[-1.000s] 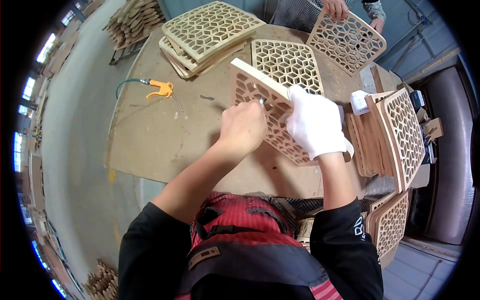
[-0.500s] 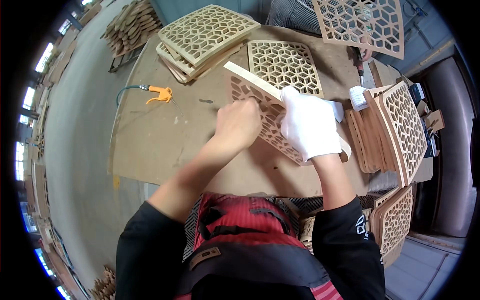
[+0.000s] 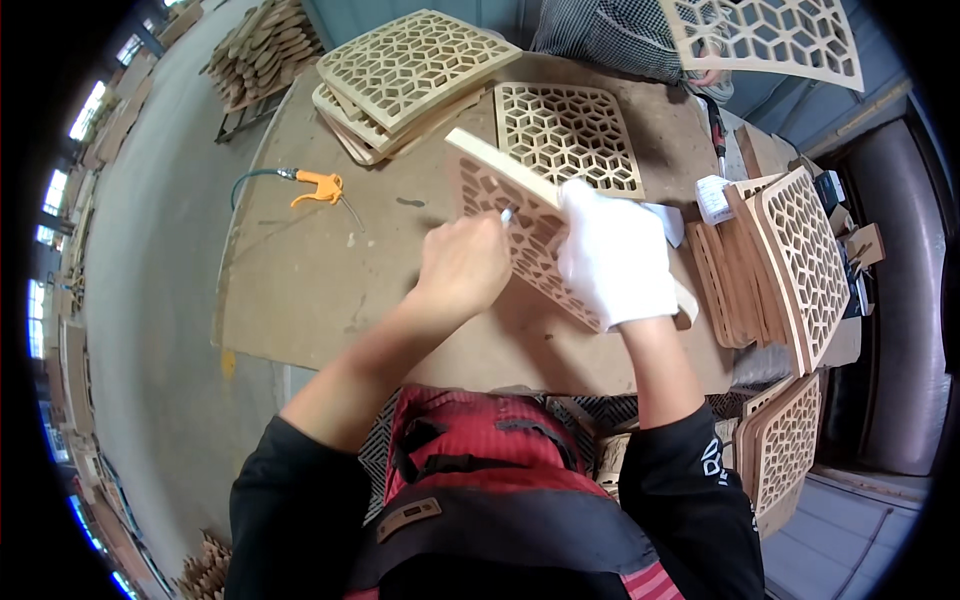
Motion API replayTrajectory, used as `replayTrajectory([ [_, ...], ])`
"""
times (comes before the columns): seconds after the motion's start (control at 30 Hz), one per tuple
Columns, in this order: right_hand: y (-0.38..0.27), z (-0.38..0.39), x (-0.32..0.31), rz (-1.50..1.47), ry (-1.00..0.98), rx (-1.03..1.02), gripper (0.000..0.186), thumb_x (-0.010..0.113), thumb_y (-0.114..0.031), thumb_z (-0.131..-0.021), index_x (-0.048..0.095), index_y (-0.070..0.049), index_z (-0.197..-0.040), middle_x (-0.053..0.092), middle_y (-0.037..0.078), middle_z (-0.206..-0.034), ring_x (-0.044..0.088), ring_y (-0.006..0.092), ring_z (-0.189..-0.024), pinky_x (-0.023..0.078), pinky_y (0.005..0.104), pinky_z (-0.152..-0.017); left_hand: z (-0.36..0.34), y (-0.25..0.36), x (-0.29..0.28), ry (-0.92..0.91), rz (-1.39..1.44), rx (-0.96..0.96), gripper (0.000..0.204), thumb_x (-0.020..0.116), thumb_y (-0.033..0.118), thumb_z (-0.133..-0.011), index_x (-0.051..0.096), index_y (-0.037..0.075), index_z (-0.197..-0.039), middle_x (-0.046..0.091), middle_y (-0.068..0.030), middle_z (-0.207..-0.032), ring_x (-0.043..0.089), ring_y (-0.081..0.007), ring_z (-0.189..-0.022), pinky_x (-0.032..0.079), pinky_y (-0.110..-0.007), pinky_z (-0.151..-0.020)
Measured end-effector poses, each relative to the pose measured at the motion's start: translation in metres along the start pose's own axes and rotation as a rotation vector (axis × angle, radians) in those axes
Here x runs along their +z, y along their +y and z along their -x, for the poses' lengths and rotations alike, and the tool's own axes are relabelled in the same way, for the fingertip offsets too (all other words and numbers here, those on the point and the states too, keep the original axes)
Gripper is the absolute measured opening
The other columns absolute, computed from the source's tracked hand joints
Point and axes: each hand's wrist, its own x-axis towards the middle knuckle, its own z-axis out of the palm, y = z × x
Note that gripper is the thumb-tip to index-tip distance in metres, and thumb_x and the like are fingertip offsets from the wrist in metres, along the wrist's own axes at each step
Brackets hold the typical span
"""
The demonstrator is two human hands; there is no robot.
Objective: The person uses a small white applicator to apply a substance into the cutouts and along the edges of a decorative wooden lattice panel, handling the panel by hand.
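Note:
I see a perforated wooden panel (image 3: 535, 255) tilted up on edge over the worktable (image 3: 300, 290), its pale edge strip uppermost. My bare left hand (image 3: 465, 260) is closed in a fist at the panel's face, with the tip of a small pale tool (image 3: 507, 214) showing above the knuckles; its shape is unclear. My right hand (image 3: 615, 255), in a white glove, is wrapped round the panel's upper right edge. A similar panel (image 3: 565, 130) lies flat just beyond.
Stacked panels sit at back left (image 3: 415, 65), right (image 3: 805, 260) and below right (image 3: 785, 450). An orange air gun (image 3: 318, 185) with hose lies left. A co-worker's hand (image 3: 705, 75) shows behind a raised panel (image 3: 770, 35). A red-black screwdriver (image 3: 717, 135) lies at right.
My left hand has shifted slightly left and down, still against the panel. The co-worker's panel has moved up and rightward, and the screwdriver has come into view.

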Motion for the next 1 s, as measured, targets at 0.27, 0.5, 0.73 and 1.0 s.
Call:
replayTrajectory([
  [0.27, 0.011, -0.006, -0.003, -0.046, -0.047, 0.050, 0.014, 0.061, -0.012, -0.079, 0.056, -0.005, -0.089, 0.064, 0.021, -0.072, 0.064, 0.0391, -0.072, 0.051, 0.0471, -0.068, 0.027, -0.020, -0.004, -0.240, -0.084, 0.035, 0.034, 0.046, 0.025, -0.097, 0.064, -0.002, -0.085, 0.064, -0.0257, -0.076, 0.063, -0.0441, -0.074, 0.048, -0.053, -0.071],
  [0.5, 0.024, -0.027, -0.004, -0.022, -0.144, 0.092, 0.024, 0.069, -0.017, -0.076, 0.059, -0.004, -0.093, 0.067, 0.023, -0.082, 0.064, 0.0417, -0.083, 0.050, 0.0473, -0.076, 0.044, -0.069, 0.045, -0.084, 0.261, -0.170, 0.033, 0.046, 0.026, -0.096, 0.063, -0.001, -0.088, 0.065, -0.0248, -0.081, 0.062, -0.0450, -0.078, 0.048, -0.053, -0.074],
  [0.73, 0.048, -0.047, -0.015, -0.134, -0.352, 0.092, 0.036, 0.074, -0.020, -0.073, 0.059, -0.005, -0.102, 0.068, 0.018, -0.095, 0.064, 0.0366, -0.096, 0.049, 0.0424, -0.083, 0.043, -0.066, 0.055, -0.189, 0.302, -0.178, 0.036, 0.044, 0.027, -0.097, 0.063, -0.002, -0.092, 0.064, -0.0273, -0.082, 0.061, -0.0472, -0.081, 0.047, -0.054, -0.076],
  [1.0, 0.076, -0.009, -0.029, -0.143, -0.435, 0.180, 0.035, 0.068, -0.014, -0.074, 0.060, -0.007, -0.108, 0.068, 0.019, -0.098, 0.064, 0.0369, -0.095, 0.049, 0.0421, -0.085, 0.042, -0.037, 0.046, -0.169, 0.341, -0.115, 0.036, 0.042, 0.028, -0.098, 0.063, -0.001, -0.095, 0.065, -0.0266, -0.085, 0.061, -0.0469, -0.083, 0.047, -0.054, -0.079],
])
